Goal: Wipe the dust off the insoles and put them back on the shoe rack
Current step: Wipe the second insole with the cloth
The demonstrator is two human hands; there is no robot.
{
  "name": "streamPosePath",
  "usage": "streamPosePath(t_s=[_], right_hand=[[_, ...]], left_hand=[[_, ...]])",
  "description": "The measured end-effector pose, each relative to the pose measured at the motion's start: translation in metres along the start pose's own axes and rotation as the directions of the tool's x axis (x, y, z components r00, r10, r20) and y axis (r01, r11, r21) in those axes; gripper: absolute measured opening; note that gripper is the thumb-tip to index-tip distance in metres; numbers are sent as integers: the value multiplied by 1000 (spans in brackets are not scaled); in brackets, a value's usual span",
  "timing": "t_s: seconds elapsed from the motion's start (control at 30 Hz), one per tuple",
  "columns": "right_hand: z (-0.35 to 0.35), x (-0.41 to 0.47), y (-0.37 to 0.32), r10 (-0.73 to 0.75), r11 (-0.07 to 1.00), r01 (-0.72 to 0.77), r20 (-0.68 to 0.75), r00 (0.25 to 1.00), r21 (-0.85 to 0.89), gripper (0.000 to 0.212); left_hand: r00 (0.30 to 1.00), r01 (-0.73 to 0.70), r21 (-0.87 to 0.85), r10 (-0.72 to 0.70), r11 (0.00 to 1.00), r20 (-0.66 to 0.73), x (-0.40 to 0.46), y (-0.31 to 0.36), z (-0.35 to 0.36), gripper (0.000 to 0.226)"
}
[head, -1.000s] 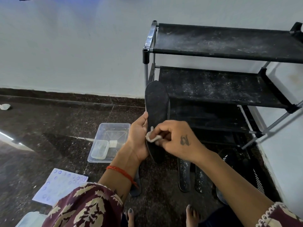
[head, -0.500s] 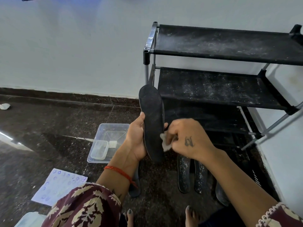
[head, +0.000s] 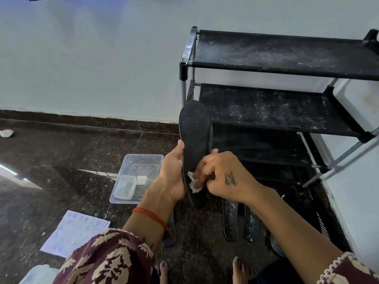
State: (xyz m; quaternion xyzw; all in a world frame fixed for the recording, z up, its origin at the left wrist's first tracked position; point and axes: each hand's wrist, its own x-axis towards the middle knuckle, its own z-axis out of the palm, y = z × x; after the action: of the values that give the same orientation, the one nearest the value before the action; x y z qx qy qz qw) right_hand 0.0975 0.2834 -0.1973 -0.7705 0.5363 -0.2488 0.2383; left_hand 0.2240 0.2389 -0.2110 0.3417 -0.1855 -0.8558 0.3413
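My left hand (head: 174, 173) grips a dark insole (head: 194, 132) upright by its lower half, toe end up, in front of the black shoe rack (head: 287, 64). My right hand (head: 223, 177) pinches a small white wipe (head: 193, 182) and presses it against the insole's lower part. Two dusty dark insoles (head: 230, 218) lie side by side on the floor below my right wrist. Another dark insole (head: 171, 234) shows partly under my left forearm. The rack's fabric shelves carry white dust.
A clear plastic tub (head: 139, 177) with a small container inside sits on the dark stone floor left of my hands. A white sheet with blue marks (head: 75, 232) lies nearer left, a crumpled white scrap (head: 6, 133) far left. Dark shoes (head: 297, 201) stand under the rack. My bare toes (head: 164, 269) show at the bottom.
The insole has shifted slightly and turned more face-on. My right hand with the wipe has slid down along the insole's lower part. My left hand keeps its grip.
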Motion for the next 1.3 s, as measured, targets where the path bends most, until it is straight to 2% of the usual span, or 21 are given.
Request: streamPosePath(t_s=[0.07,0.13,0.2,0.27,0.37,0.47,0.53,0.6,0.7,0.77,0.8,0.83,0.9,0.93,1.0,1.1,1.17,1.3], right_hand=[[-4,-1,3,66,983,-59,32,997,-177,22],[-6,-2,7,96,941,-119,-88,991,-316,15],[-6,-2,10,65,954,-146,-296,953,-260,16],[-1,0,9,43,985,-107,-408,912,-135,22],[9,3,4,31,999,-36,-309,950,-11,22],[9,3,-2,49,985,-20,-167,985,170,24],[5,2,-5,16,973,5,-88,996,229,28],[3,0,-5,-6,983,9,-20,1000,181,33],[-1,-2,0,100,995,-99,67,993,-23,33],[-4,-2,3,163,964,-155,22,986,-215,25],[-5,-1,4,158,948,-169,-62,985,-268,22],[-6,-1,6,125,948,-172,-185,975,-267,20],[-5,0,10,86,976,-161,-418,905,-146,22],[-2,1,10,93,987,-145,-469,878,-75,25],[5,3,6,99,995,-99,-428,898,22,25],[13,4,-3,48,998,-33,-274,960,59,25],[13,4,-3,22,999,-14,-243,970,32,29],[10,5,-1,31,991,-65,-275,961,-115,32]], left_hand=[[1000,-5,9,5,1000,-8,0,0,0,63],[1000,-11,26,10,1000,11,0,0,1,58],[999,-11,19,10,1000,39,-1,1,1,52],[999,-20,6,19,1000,46,1,1,0,48],[1000,-22,16,22,1000,19,1,-1,0,49],[1000,-18,-18,18,1000,3,2,0,-2,61],[1000,-11,-22,11,1000,-9,1,1,-1,66],[1000,0,-8,0,1000,-23,1,2,-1,70],[1000,16,-3,-16,1000,-13,0,0,0,70],[1000,1,-24,-1,1000,3,1,-1,-1,69],[1000,-4,-18,4,1000,18,2,-1,-2,69],[999,-1,1,1,1000,37,2,0,-2,70],[998,2,25,-4,1000,59,1,1,0,65],[999,-13,24,11,1000,52,0,1,0,59],[998,-70,3,70,998,9,2,0,0,48],[997,-78,-18,77,997,-22,2,0,0,58],[995,-85,7,86,996,-46,3,-2,-1,61],[997,-66,46,68,997,-45,5,-6,1,60]])
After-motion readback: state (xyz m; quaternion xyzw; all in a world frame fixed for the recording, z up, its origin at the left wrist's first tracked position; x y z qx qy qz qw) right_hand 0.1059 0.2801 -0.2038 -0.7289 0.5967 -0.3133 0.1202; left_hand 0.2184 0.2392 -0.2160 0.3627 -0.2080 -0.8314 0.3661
